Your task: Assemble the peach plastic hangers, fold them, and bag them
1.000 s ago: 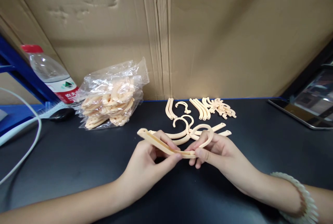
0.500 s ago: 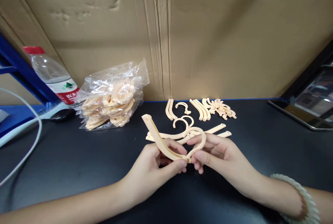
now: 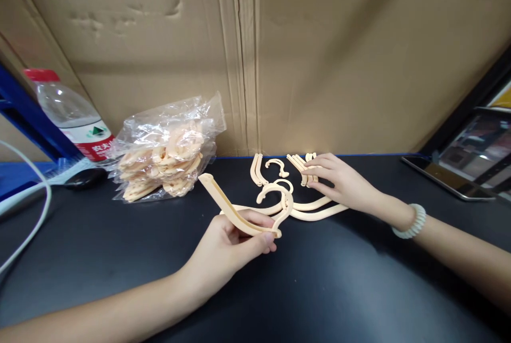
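Between thumb and fingers, my left hand point(image 3: 221, 258) grips a partly assembled hanger: a beige curved hanger arm point(image 3: 223, 203) with a hook point(image 3: 289, 209) joined at its lower end. The arm slants up to the left. Over the table at the back, my right hand point(image 3: 345, 183) has its fingers apart among a row of loose hanger arms point(image 3: 295, 168). It hides the small pieces behind it, and I see nothing held in it. Assembled hangers point(image 3: 323, 216) lie flat behind the held one, partly covered by it.
A loose hook point(image 3: 283, 168) and a pair of hanger arms point(image 3: 257, 170) lie near the cardboard wall point(image 3: 339, 66). Left of them sit plastic bags of beige parts point(image 3: 167, 157), a black mouse point(image 3: 85, 177) and a red-capped bottle point(image 3: 67, 109). A tablet point(image 3: 467, 173) leans at the right.
My right hand has let go of the hook joint and moved away to the back right, onto the loose parts. My left hand, still holding the hanger, has shifted slightly left.
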### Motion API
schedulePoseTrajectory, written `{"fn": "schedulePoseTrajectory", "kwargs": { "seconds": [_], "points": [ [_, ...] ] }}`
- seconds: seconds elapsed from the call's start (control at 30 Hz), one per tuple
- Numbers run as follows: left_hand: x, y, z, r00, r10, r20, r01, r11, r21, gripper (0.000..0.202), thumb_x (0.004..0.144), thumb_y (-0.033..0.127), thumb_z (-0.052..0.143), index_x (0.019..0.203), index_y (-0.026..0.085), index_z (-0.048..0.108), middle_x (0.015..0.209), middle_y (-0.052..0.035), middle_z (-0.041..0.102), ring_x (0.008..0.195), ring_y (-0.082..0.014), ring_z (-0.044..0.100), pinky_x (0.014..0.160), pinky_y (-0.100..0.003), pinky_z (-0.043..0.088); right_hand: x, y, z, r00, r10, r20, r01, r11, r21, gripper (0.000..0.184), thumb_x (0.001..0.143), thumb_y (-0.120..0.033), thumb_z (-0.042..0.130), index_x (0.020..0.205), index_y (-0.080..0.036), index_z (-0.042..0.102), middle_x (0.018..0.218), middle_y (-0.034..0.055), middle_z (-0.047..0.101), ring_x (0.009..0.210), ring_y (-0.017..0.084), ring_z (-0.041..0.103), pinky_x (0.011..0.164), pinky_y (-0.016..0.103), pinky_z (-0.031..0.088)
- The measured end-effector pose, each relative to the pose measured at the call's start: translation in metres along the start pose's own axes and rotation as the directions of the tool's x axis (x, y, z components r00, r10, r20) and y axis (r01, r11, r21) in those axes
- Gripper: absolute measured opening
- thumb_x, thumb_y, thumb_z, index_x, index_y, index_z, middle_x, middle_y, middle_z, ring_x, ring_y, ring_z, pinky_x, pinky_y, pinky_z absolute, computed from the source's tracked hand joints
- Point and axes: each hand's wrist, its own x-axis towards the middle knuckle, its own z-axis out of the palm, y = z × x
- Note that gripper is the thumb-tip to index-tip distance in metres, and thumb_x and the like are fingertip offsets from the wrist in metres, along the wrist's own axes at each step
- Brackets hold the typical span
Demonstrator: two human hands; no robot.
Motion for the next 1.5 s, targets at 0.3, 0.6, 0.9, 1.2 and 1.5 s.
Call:
{"fn": "schedulePoseTrajectory", "kwargs": {
  "seconds": [0.3,0.6,0.9,1.2,1.5],
  "points": [
    [0.002,-0.001,-0.001,0.999,0.027,0.041,-0.026,0.999,-0.018,0.011,0.072,0.019,0.080,0.077,0.013,0.073,0.075,-0.0006,0.070,0.061,-0.0107,0.067,0.058,-0.018,0.055,0.001,0.002,0.013,0.997,-0.047,0.063,0.049,0.998,-0.031,0.019,0.095,-0.019,0.052,0.096,-0.021,0.071,0.108,0.0103,0.067,0.108,0.027,0.056,0.093,0.046,0.046],
    [0.000,0.000,-0.002,0.999,0.003,0.042,-0.001,0.999,-0.049,0.015,0.071,0.021,0.081,0.078,0.012,0.071,0.074,-0.0009,0.070,0.061,-0.0102,0.065,0.059,-0.019,0.054,-0.001,-0.017,0.005,0.928,0.167,-0.333,-0.083,0.964,0.252,0.019,0.098,-0.025,0.049,0.101,-0.023,0.067,0.096,0.0079,0.062,0.087,0.021,0.059,0.076,0.036,0.049],
    [0.000,-0.001,-0.003,0.999,0.000,0.044,0.003,0.997,-0.078,0.017,0.069,0.021,0.083,0.078,0.012,0.071,0.073,-0.0014,0.070,0.061,-0.0101,0.064,0.060,-0.020,0.052,-0.009,-0.079,-0.004,0.785,0.617,0.056,-0.213,0.183,0.960,0.023,0.092,-0.039,0.062,0.107,-0.023,0.064,0.085,0.0058,0.073,0.075,0.018,0.068,0.064,0.028,0.053],
    [0.000,-0.003,-0.005,0.998,0.020,0.055,-0.016,0.997,-0.079,0.016,0.068,0.017,0.083,0.075,0.013,0.070,0.067,0.0010,0.068,0.062,-0.0096,0.063,0.061,-0.019,0.050,-0.012,-0.109,0.004,0.754,0.529,0.388,-0.281,-0.274,0.920,0.018,0.081,-0.027,0.077,0.089,-0.018,0.063,0.087,0.0036,0.067,0.072,0.009,0.056,0.060,0.018,0.045],
    [0.002,-0.001,-0.005,0.996,0.057,0.068,-0.060,0.998,0.033,0.010,0.067,0.015,0.082,0.072,0.015,0.074,0.074,-0.0009,0.071,0.069,-0.0122,0.061,0.067,-0.021,0.049,-0.014,-0.119,0.013,0.820,0.426,0.381,-0.339,-0.174,0.925,0.029,0.081,-0.024,0.077,0.103,-0.021,0.058,0.085,0.0013,0.068,0.076,0.011,0.059,0.068,0.022,0.047]
  ]
}}
